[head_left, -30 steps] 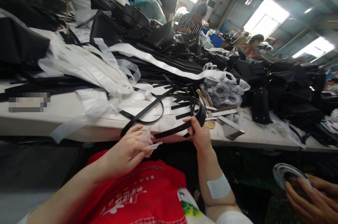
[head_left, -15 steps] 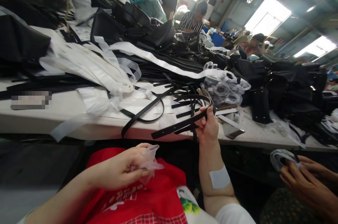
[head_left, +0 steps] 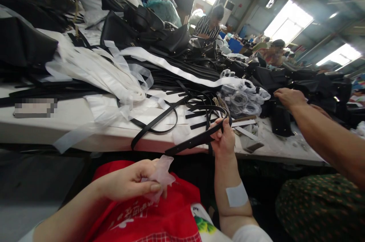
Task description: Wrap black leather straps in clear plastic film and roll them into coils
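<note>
My right hand (head_left: 224,138), at the table's front edge, is closed around a black strap (head_left: 196,137). The strap curves in a loop above my fingers, and its flat end with small holes points down to the left. Over my red apron (head_left: 122,211), my left hand (head_left: 139,181) pinches a crumpled piece of thin translucent plastic film (head_left: 162,175). Beyond the hands, more black straps (head_left: 155,120) lie loose on the pale table (head_left: 108,135). Clear-wrapped coiled straps (head_left: 242,95) are heaped just behind my right hand.
White strips (head_left: 99,69) lie in a bundle at the left, near a blurred flat object (head_left: 35,108). Black bags (head_left: 282,116) are piled along the back and right. From the right, a co-worker's arm (head_left: 322,128) reaches over the table. Other people work farther back.
The co-worker's hands have gone from holding a wrapped coil low at the right to reaching over the table towards the bags. My strap's hanging ends have come closer together; my left hand barely moved.
</note>
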`<state>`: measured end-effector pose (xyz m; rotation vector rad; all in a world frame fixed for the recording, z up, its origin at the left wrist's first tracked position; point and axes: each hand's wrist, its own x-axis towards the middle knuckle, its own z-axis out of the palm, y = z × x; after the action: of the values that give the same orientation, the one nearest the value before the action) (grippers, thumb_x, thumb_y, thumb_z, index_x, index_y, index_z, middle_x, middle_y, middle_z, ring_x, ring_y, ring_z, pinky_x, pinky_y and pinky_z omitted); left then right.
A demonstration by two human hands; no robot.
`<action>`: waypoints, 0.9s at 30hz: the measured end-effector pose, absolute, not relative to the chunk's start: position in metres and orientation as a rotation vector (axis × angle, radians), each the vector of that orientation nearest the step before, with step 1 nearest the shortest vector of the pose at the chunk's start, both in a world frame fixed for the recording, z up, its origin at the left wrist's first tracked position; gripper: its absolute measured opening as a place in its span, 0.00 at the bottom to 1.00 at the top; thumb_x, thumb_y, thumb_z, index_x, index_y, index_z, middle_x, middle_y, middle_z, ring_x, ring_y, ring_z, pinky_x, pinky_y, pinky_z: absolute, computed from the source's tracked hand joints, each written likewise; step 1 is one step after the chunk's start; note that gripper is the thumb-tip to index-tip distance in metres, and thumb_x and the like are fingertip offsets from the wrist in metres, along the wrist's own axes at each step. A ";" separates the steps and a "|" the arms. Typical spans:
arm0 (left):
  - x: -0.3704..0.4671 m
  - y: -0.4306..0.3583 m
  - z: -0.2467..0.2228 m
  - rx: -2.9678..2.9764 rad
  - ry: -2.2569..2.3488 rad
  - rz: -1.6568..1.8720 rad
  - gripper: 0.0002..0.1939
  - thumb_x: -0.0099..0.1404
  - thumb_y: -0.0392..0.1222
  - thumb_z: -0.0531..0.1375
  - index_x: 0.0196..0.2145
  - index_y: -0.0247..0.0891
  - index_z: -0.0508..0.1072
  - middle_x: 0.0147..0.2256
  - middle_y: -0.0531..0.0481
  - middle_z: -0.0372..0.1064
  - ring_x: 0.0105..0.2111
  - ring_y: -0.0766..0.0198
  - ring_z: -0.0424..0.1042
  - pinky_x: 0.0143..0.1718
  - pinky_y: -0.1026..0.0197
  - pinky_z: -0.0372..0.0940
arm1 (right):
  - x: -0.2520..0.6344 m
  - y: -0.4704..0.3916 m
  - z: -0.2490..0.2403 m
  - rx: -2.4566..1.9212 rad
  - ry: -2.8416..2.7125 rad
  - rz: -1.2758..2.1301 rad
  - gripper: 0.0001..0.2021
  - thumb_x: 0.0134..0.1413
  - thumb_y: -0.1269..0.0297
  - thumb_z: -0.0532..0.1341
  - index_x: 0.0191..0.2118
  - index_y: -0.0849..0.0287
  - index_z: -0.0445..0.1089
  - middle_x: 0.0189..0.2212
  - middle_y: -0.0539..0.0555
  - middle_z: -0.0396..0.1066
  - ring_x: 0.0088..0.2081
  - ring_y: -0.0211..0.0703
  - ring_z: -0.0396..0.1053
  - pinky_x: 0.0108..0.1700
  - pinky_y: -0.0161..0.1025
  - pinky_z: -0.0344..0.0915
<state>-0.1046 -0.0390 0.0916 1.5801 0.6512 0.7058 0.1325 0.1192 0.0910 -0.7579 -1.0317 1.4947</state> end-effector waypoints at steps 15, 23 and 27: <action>-0.105 -0.036 0.086 1.633 0.684 0.732 0.21 0.70 0.52 0.51 0.33 0.35 0.76 0.35 0.42 0.77 0.39 0.57 0.71 0.47 0.57 0.62 | 0.135 0.118 0.088 -0.758 -1.049 1.612 0.16 0.51 0.49 0.66 0.29 0.59 0.72 0.10 0.40 0.48 0.13 0.27 0.41 0.15 0.28 0.40; -0.101 -0.027 0.082 1.638 0.730 0.633 0.21 0.70 0.50 0.51 0.29 0.33 0.75 0.34 0.44 0.74 0.34 0.60 0.71 0.41 0.61 0.64 | 0.129 0.119 0.090 -0.909 -1.149 1.636 0.15 0.47 0.52 0.68 0.29 0.62 0.73 0.11 0.41 0.50 0.14 0.27 0.44 0.15 0.29 0.39; -0.097 -0.025 0.078 1.612 0.768 0.664 0.22 0.70 0.51 0.50 0.29 0.33 0.74 0.34 0.46 0.73 0.33 0.62 0.70 0.39 0.63 0.64 | 0.127 0.114 0.088 -0.938 -1.278 1.503 0.13 0.44 0.57 0.70 0.30 0.62 0.74 0.13 0.43 0.56 0.14 0.27 0.47 0.16 0.30 0.40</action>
<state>-0.0971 -0.0249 0.0779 1.6121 0.7678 0.6639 0.1267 0.1139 0.0885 -0.9380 -1.2781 1.5031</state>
